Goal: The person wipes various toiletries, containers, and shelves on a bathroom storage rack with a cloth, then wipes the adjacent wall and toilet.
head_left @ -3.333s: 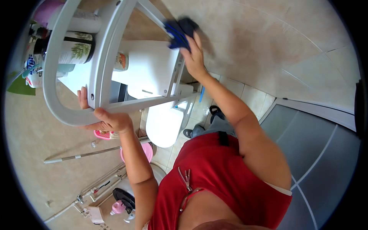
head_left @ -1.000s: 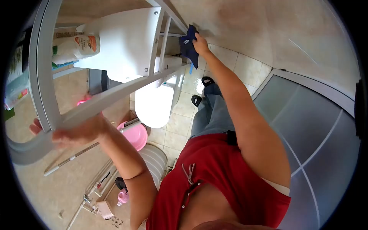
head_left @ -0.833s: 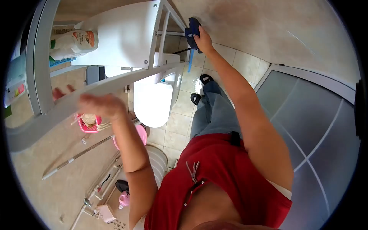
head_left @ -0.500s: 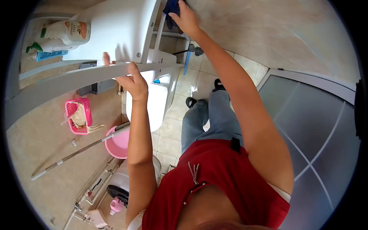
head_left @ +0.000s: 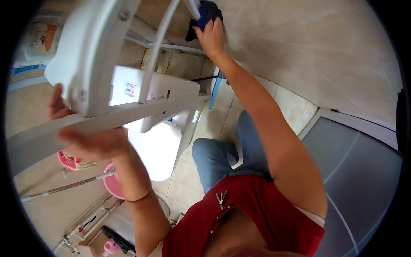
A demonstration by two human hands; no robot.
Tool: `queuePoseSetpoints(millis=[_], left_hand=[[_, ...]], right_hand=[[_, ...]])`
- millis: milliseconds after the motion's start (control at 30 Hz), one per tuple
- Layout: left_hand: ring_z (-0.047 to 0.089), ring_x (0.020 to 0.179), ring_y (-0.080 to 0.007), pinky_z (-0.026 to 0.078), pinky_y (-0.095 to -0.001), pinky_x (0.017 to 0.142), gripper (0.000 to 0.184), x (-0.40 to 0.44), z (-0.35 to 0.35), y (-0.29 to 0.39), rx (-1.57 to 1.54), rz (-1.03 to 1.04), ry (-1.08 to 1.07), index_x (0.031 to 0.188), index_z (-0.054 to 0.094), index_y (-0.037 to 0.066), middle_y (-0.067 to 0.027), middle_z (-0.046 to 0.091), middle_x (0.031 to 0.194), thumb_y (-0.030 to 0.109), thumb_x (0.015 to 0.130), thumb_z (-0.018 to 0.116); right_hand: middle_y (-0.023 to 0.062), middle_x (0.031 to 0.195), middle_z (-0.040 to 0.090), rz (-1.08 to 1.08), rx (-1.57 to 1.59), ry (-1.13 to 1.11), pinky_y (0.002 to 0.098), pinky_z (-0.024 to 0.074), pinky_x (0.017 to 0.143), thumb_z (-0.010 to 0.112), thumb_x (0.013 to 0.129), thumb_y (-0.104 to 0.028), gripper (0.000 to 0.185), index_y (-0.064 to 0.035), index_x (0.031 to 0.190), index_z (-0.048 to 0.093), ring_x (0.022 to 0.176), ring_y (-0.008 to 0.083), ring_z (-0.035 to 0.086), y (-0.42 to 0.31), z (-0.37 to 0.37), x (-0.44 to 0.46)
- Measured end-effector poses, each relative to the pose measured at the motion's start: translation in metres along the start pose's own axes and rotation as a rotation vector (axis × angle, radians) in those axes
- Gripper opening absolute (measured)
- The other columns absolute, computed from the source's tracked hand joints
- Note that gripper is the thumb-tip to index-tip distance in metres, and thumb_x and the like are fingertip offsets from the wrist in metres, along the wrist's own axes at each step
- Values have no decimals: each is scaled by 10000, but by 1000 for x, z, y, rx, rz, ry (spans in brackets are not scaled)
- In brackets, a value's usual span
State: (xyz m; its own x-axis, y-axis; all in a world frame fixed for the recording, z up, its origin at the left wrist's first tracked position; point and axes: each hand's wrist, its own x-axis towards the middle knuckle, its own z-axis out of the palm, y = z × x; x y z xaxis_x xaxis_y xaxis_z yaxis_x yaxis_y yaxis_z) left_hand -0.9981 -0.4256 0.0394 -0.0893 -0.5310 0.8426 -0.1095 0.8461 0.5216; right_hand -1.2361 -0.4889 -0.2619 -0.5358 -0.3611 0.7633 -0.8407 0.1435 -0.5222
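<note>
A white metal rack (head_left: 107, 118) fills the upper left, its lower rail running from the left edge toward the toilet. Round that rail my left hand (head_left: 87, 137) is wrapped, fingers behind it and thumb in front, somewhat blurred. At the top centre my right hand (head_left: 211, 36) presses a dark blue cloth (head_left: 207, 15) onto the far upright of the rack, beside the tiled wall. A white panel (head_left: 77, 47) sits in the rack between the hands. Behind it, at the upper left, stands a bottle with an orange label (head_left: 43, 38).
Below the rack is a white toilet (head_left: 156, 147). A pink basket (head_left: 68, 162), a pink basin (head_left: 113, 182) and a metal pole (head_left: 68, 187) are at the lower left. A blue strip (head_left: 215, 93) hangs near the wall. A frosted door (head_left: 359, 171) stands at the right.
The view has come closer to the rack and lower, with the knees now bent. My left hand has slid left along the rail. The cloth has moved along the upright with my right hand.
</note>
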Motion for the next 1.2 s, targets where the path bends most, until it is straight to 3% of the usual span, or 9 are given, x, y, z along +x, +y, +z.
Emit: queuePoseSetpoints(millis=[100,133,233,300,400,767,933,1067,1200], left_hand=[[547,1171,-315,502,-451,969,452,2,-8,-12,-152,168,-68,1183,551,-25,-211,568,1206,362,1004,402],[580,1104,-292,509,-425,932,499,-2,-3,-8,162,273,-23,1175,572,-10,-190,595,1154,415,994,383],[578,1064,-216,429,-489,1000,556,16,-29,26,23,165,-543,1144,506,67,-115,575,1044,572,966,356],[550,1101,-202,374,-540,1063,560,10,-32,24,-26,144,-571,1145,464,92,-97,552,1043,609,965,348],[532,1134,-220,358,-548,1075,561,-5,-1,2,233,154,-71,1165,462,82,-112,545,1084,594,973,337],[491,1180,-252,340,-559,1085,590,-24,10,10,296,54,8,1207,437,62,-146,506,1148,590,978,305],[473,1201,-267,332,-565,1089,604,-29,13,14,304,42,18,1226,426,53,-162,488,1178,588,981,291],[458,1218,-279,325,-569,1093,615,-33,13,13,324,22,31,1241,417,45,-174,474,1201,586,983,279],[443,1235,-291,319,-573,1097,626,-37,16,10,335,1,38,1257,408,38,-187,459,1225,585,985,268]], right_hand=[[388,1177,452,63,-23,-54,555,434,925,754,778,-359,585,103,1057,530,1037,514,495,39,30,-63],[389,1173,453,42,-39,-54,551,443,911,751,781,-361,586,107,1055,528,1029,515,498,53,39,-83],[391,1169,456,-8,-76,-41,537,467,882,741,795,-365,589,119,1049,525,1017,519,507,92,65,-133],[394,1180,454,-10,-90,-36,529,476,880,731,807,-371,591,127,1047,524,1023,523,512,109,81,-160],[411,1198,452,63,-113,-52,534,480,886,720,823,-370,578,131,1033,522,1053,528,510,122,97,-189],[435,1189,450,-82,-153,-260,516,494,901,659,889,-305,526,134,1086,445,1061,539,513,164,89,-235],[225,1209,547,140,-67,-795,444,475,905,602,859,-90,360,-57,1212,538,1034,409,565,179,28,-264],[204,1023,572,184,496,-584,414,491,806,616,823,-128,319,-28,1124,578,924,412,578,108,-15,-223],[224,1193,539,-173,908,-490,431,464,892,662,798,-223,337,-35,1076,641,1052,405,552,11,-78,-143]])
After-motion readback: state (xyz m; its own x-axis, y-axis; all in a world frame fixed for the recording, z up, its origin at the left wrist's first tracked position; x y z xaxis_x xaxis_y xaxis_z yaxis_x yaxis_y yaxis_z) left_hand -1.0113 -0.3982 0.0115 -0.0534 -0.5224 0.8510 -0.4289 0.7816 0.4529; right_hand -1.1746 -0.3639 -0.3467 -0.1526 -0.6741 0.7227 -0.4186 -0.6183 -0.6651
